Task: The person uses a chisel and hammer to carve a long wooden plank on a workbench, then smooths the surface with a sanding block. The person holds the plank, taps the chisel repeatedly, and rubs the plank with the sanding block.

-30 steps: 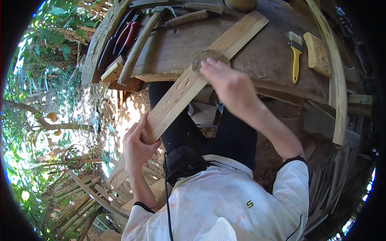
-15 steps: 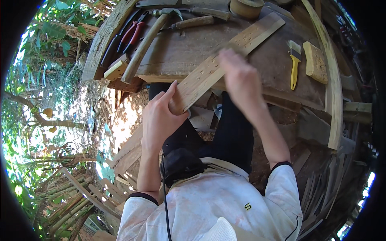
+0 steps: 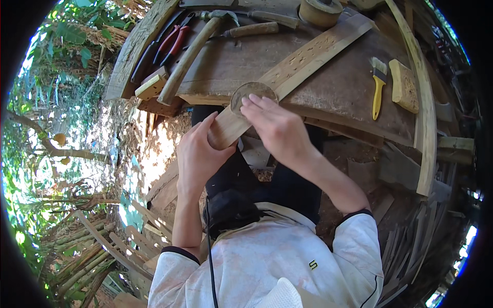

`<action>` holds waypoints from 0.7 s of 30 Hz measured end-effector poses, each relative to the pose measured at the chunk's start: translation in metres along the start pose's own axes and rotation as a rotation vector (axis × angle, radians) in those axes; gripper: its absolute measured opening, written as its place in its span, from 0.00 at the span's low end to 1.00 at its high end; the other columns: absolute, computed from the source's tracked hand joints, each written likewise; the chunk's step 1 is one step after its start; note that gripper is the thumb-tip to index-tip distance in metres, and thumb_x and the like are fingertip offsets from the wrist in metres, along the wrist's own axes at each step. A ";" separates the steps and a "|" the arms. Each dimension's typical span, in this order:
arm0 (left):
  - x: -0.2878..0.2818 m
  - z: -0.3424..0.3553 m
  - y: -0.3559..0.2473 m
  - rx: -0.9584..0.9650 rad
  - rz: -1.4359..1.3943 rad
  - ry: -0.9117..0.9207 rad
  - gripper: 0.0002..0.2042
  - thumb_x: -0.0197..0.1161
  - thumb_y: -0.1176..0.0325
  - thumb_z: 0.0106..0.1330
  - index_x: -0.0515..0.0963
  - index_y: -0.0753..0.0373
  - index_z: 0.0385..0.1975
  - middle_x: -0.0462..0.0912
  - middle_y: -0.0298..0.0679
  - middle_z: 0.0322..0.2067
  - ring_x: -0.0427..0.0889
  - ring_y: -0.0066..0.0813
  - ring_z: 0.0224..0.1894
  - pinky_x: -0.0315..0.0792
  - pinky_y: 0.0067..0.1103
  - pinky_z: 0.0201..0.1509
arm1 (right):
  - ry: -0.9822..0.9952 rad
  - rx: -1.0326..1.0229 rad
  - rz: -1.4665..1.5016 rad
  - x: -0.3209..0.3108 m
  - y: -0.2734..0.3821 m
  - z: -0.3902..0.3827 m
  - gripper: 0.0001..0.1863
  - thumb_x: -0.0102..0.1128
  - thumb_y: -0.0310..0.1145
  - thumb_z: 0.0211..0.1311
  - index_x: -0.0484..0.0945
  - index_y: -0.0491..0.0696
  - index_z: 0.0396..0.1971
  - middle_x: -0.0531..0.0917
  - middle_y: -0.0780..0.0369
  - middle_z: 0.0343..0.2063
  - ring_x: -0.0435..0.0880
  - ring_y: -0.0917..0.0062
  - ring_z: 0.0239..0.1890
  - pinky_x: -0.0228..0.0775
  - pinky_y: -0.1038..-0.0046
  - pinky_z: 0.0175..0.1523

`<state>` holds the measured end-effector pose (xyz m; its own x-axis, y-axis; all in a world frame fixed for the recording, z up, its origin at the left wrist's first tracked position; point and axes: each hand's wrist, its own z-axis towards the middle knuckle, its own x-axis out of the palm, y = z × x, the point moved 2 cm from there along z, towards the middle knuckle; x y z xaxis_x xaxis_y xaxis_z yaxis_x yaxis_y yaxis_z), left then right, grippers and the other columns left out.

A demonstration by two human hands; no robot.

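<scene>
A long pale wooden board (image 3: 303,59) lies slantwise over the workbench, its far part marked with small pits. Its near end juts past the bench edge above my legs, gripped by my left hand (image 3: 197,151) with the thumb on one side and fingers on the other. My right hand (image 3: 280,126) presses a thin, round, grey-brown disc, like a sanding disc (image 3: 239,97), flat onto the board's near part. The fingers lie together on the disc; the thumb is hidden.
On the workbench (image 3: 354,97) lie a hammer (image 3: 190,61), red-handled pliers (image 3: 174,43), wooden-handled tools (image 3: 251,29), a yellow brush (image 3: 378,84) and a wood block (image 3: 403,84). A round tape-like roll (image 3: 318,13) stands at the back. Curved wood strips (image 3: 429,128) edge the right side.
My right hand has slid the disc down the board, from its middle toward my left hand. The board has shifted slightly; my left hand keeps its grip at the near end.
</scene>
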<state>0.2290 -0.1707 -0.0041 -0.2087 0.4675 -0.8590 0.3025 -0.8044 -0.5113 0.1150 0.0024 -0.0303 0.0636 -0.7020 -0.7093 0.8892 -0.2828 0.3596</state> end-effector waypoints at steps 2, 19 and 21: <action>-0.003 -0.009 0.008 -0.070 -0.024 -0.010 0.35 0.81 0.61 0.43 0.81 0.61 0.57 0.88 0.50 0.43 0.88 0.45 0.45 0.80 0.34 0.53 | 0.010 0.073 -0.003 -0.006 -0.023 0.007 0.12 0.55 0.26 0.68 0.85 0.43 0.46 0.88 0.53 0.48 0.89 0.65 0.50 0.84 0.66 0.53; -0.012 -0.012 0.014 -0.067 0.037 0.030 0.40 0.84 0.58 0.43 0.80 0.59 0.62 0.88 0.46 0.35 0.82 0.35 0.25 0.78 0.27 0.37 | -0.041 0.087 -0.162 -0.003 -0.021 0.022 0.12 0.54 0.24 0.65 0.84 0.43 0.43 0.88 0.56 0.39 0.88 0.66 0.44 0.84 0.67 0.42; -0.012 -0.007 0.009 -0.089 0.041 0.048 0.40 0.84 0.57 0.43 0.80 0.60 0.61 0.88 0.47 0.36 0.85 0.36 0.28 0.79 0.28 0.39 | -0.079 -0.077 -0.057 0.016 0.007 0.008 0.12 0.54 0.24 0.65 0.84 0.43 0.44 0.88 0.54 0.42 0.89 0.64 0.46 0.85 0.66 0.45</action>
<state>0.2412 -0.1813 0.0014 -0.1505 0.4533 -0.8786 0.3913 -0.7888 -0.4740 0.1188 -0.0160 -0.0337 -0.0213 -0.7364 -0.6762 0.9227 -0.2750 0.2703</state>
